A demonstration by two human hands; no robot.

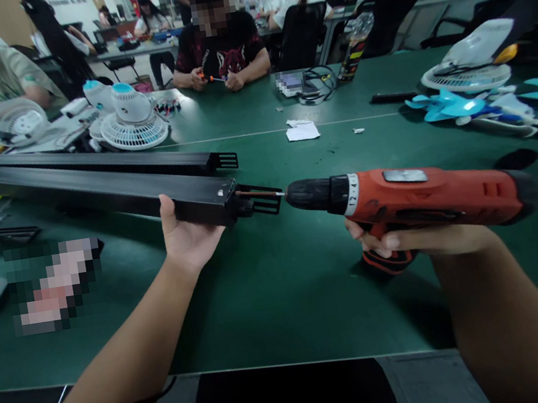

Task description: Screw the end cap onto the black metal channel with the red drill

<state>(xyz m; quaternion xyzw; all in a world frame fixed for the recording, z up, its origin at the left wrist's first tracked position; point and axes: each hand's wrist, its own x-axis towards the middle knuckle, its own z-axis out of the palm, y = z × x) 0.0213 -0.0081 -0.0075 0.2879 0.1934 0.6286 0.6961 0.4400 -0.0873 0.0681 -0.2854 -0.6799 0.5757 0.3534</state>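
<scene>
Holding drill above green table, people beyond.

Component Position and Condition

The long black beam, rectangular in section, extends from the left edge of the view to its middle, above the green table. A slotted bracket and a ribbed black knob project from its right end. The red-and-black power drill is near-horizontal, right of the beam, its chuck facing left behind a white numbered collar. A slim bit runs from the chuck, alongside the bracket, to the beam's end.
</scene>
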